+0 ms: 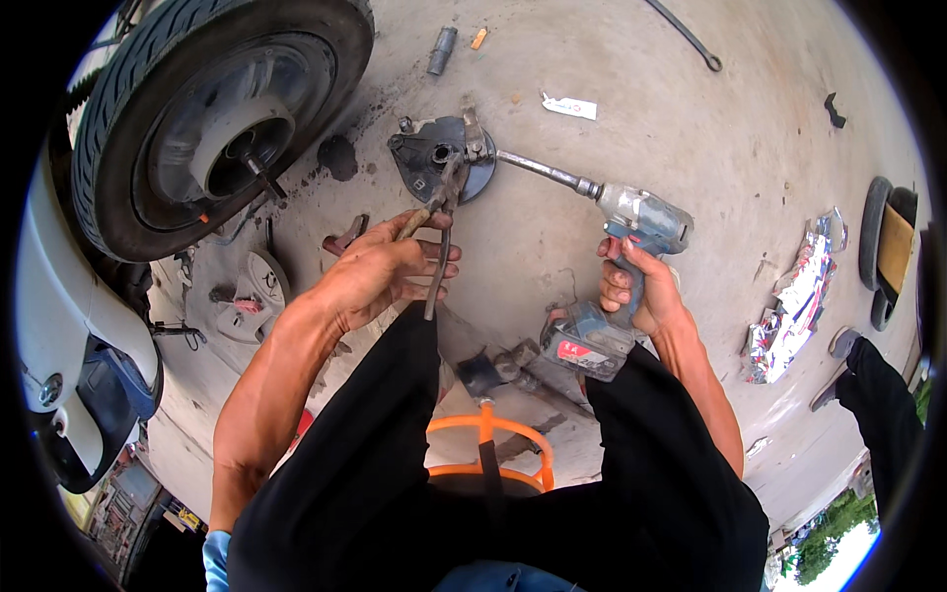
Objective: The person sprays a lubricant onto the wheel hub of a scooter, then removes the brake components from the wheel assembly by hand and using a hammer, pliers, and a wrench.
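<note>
My left hand (400, 257) grips pliers (441, 202) by a yellowish handle; the other handle hangs beside my fingers. The plier jaws are at the middle of a dark round metal backing plate (414, 168), which has a small bracket (477, 143) on its right side. My right hand (641, 281) is closed around the handle of a grey-blue cordless impact wrench (646, 217) with a battery at its base. Its long extension (538, 170) reaches left to the bracket; whether the socket sits on a bolt there I cannot tell.
A wheel (113, 173) lies against white bodywork (74, 257) at left, near loose parts (252, 291). An orange stool frame (533, 439) is between my legs. Around lie a socket (442, 51), a rod (681, 35), crumpled packaging (789, 306) and sandals (873, 247). Another person's leg (868, 405) is at right.
</note>
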### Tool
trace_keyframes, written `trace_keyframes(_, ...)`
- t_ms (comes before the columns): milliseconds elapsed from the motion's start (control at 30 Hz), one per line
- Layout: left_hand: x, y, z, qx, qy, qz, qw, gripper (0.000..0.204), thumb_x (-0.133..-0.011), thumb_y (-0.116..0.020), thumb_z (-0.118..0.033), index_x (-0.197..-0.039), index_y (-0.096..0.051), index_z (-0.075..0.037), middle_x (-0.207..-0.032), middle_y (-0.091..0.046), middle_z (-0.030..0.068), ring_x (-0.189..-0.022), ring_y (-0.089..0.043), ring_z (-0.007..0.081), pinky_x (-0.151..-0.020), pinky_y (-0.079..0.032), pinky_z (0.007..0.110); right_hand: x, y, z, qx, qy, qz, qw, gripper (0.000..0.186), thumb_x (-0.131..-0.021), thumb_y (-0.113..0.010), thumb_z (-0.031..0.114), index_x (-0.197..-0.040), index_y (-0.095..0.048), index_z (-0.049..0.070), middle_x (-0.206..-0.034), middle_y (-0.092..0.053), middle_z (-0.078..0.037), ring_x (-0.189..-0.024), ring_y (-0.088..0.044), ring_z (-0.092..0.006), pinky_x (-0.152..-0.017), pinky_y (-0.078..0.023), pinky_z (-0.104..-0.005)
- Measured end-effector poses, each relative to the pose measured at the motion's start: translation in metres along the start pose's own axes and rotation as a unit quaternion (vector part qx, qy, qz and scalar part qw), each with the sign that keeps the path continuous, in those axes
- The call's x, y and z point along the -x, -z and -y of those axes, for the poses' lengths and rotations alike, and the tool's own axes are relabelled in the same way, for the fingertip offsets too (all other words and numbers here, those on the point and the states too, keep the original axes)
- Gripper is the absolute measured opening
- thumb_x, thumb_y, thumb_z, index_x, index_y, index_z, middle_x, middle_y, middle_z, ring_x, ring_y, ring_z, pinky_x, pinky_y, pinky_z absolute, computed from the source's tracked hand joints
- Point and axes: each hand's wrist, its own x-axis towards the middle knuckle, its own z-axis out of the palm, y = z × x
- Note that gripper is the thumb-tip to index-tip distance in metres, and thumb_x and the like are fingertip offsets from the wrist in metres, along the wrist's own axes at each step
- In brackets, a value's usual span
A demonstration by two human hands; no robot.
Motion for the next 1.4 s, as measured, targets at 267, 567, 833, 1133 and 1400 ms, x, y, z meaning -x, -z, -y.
trace_keyframes(267,0.001,-0.021,-0.031,0.027,0.052,-0.002,0.998,0.049,-0.094,-0.047,-0.009,-0.143,-0.044,-0.005,-0.126,-0.065,0.0232,-0.108,-0.069,0.0298,-0.086,-0.061,0.047,-0.015,0.01,0.029,-0.006,-0.049,0.042,0.998,0.034,-0.1,-0.067,0.042,-0.103,-0.061,0.008,-0.064,-0.043,0.004,-0.052,-0.039,-0.0089,-0.052,-0.033,-0.0274)
trace_keyframes(567,-0.002,-0.005,-0.046,0.07,0.082,0.028,0.994,0.044,-0.095,-0.051,-0.011,-0.137,-0.046,-0.001,-0.109,-0.067,0.0191,-0.091,-0.069,0.0292,-0.082,-0.058,0.045,-0.022,0.013,0.075,0.104,-0.053,0.025,0.993,0.033,-0.096,-0.073,0.037,-0.098,-0.062,0.005,-0.063,-0.043,0.003,-0.049,-0.035,-0.0079,-0.048,-0.03,-0.0266)
trace_keyframes(833,-0.005,0.005,-0.042,0.085,0.071,0.053,0.993,0.04,-0.096,-0.051,-0.012,-0.134,-0.048,0.0,-0.108,-0.067,0.0197,-0.087,-0.07,0.0285,-0.079,-0.059,0.044,-0.031,0.015,0.095,0.137,-0.077,0.015,0.987,0.03,-0.093,-0.076,0.033,-0.095,-0.061,0.006,-0.081,-0.055,0.001,-0.056,-0.036,-0.0055,-0.047,-0.029,-0.0261)
trace_keyframes(1133,-0.006,0.015,-0.041,0.072,0.076,0.065,0.992,0.039,-0.097,-0.053,-0.013,-0.134,-0.048,-0.001,-0.107,-0.068,0.0183,-0.088,-0.071,0.0262,-0.077,-0.059,0.042,-0.04,0.022,0.108,0.142,-0.129,0.052,0.98,0.03,-0.092,-0.076,0.032,-0.097,-0.061,0.007,-0.071,-0.05,0.002,-0.053,-0.036,-0.0055,-0.046,-0.028,-0.0257)
trace_keyframes(1400,-0.006,0.014,-0.047,0.06,0.085,0.075,0.992,0.036,-0.095,-0.055,-0.011,-0.129,-0.048,-0.001,-0.103,-0.065,0.0166,-0.083,-0.067,0.0231,-0.075,-0.058,0.04,-0.047,0.015,0.107,0.176,-0.111,0.025,0.978,0.033,-0.089,-0.08,0.034,-0.096,-0.062,0.007,-0.062,-0.042,0.004,-0.049,-0.034,-0.0066,-0.048,-0.029,-0.026)
